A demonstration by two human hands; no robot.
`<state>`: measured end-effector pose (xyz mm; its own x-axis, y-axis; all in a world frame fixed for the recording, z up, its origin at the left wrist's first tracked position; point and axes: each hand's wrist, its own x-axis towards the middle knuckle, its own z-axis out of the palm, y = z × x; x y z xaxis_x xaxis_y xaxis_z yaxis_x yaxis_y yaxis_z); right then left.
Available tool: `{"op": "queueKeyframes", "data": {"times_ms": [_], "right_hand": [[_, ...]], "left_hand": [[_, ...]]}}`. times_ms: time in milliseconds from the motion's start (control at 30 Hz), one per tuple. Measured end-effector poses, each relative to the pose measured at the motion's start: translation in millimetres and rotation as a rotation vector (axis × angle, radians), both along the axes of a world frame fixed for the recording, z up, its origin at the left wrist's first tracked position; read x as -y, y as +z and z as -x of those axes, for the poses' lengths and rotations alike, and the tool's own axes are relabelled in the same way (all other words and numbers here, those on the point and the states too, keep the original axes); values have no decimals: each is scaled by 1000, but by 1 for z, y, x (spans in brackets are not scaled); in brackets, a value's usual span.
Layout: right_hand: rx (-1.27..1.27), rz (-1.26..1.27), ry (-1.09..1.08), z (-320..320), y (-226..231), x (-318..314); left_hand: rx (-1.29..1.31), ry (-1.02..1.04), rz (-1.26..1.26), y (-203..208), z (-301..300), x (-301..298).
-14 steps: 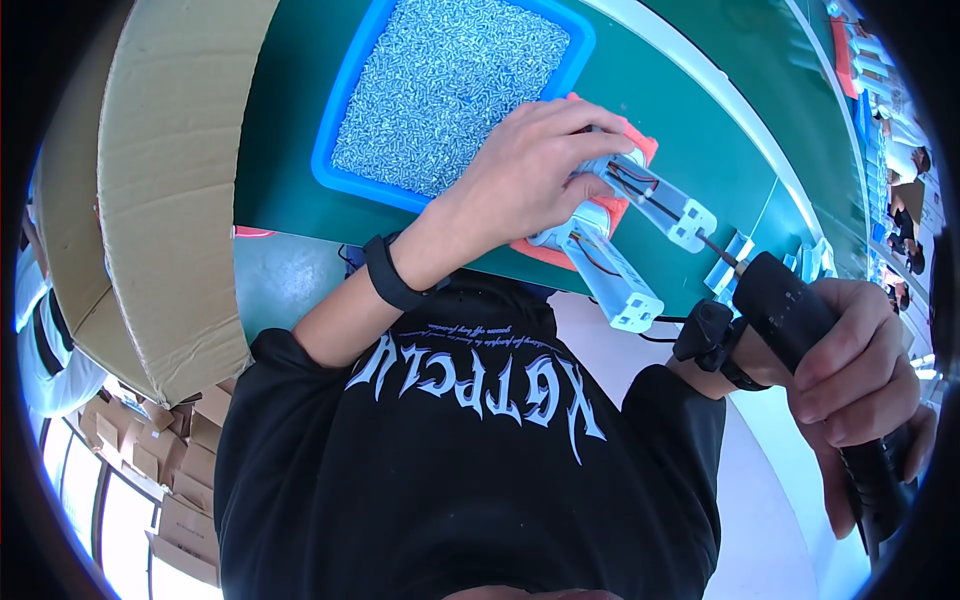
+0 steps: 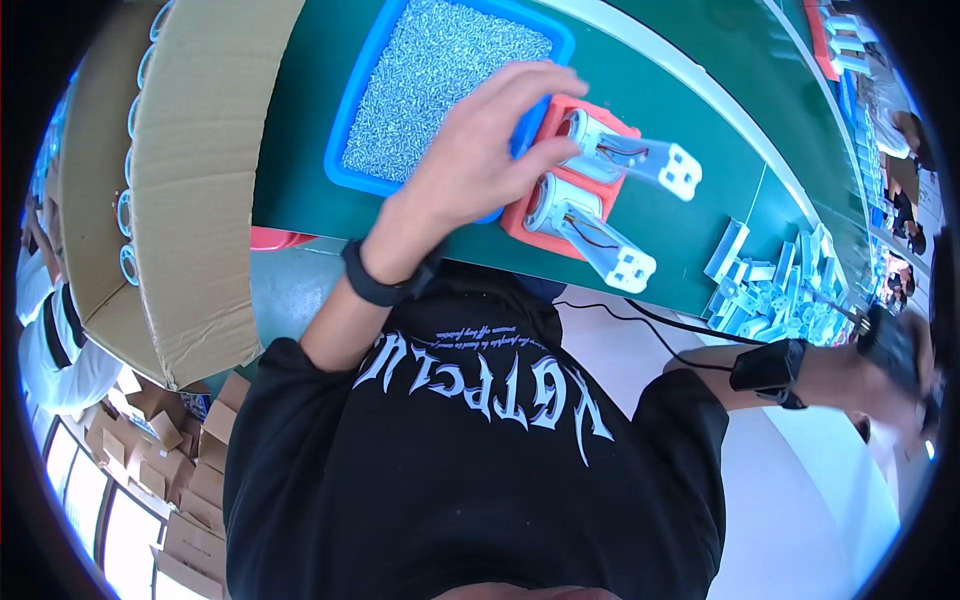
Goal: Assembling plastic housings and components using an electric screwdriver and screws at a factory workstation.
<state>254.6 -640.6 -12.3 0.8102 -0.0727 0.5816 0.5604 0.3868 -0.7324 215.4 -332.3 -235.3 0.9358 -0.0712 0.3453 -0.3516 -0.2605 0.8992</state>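
Observation:
My left hand (image 2: 475, 150) hovers by the right rim of a blue tray (image 2: 345, 160) full of small silver screws (image 2: 460, 70). Its thumb and fingers are apart, with nothing between them. Close beside it, an orange-red holder (image 2: 517, 222) carries two white plastic housings, the farther one (image 2: 650, 168) and the nearer one (image 2: 607, 250). Thin dark and red wires show inside both. Far to the right, my right hand (image 2: 895, 385) is closed around a black electric screwdriver (image 2: 888, 345); motion blurs the hand, and the bit points toward the pile of parts.
Loose white and pale-blue plastic parts (image 2: 775, 295) lie heaped at the right of the green table (image 2: 690, 120). A large cardboard box (image 2: 215, 180) stands at the left. A black cable (image 2: 670, 325) runs toward my right wrist. Other people are at the far right and left.
My left hand has let go of the farther housing and moved left. The screwdriver has left that housing's end, swinging right with my right hand. The holder appears slightly higher in view.

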Motion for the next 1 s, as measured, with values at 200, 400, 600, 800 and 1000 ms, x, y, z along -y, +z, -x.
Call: {"op": "queueKeyframes", "data": {"times_ms": [200,400,600,800,1000], "right_hand": [[-907,927,-32,-9,-153,-28],[-926,718,138,40,-226,-85],[-959,596,274,45,-238,-66],[-993,363,429,31,-229,-55],[-1057,370,459,25,-246,-48]], "left_hand": [[274,-389,-497,31,5,2],[-55,-247,-78,6,8,4],[166,-143,197,129,-130,1],[645,-101,-1328,121,-367,30],[468,-162,-1738,26,-423,126]]}}
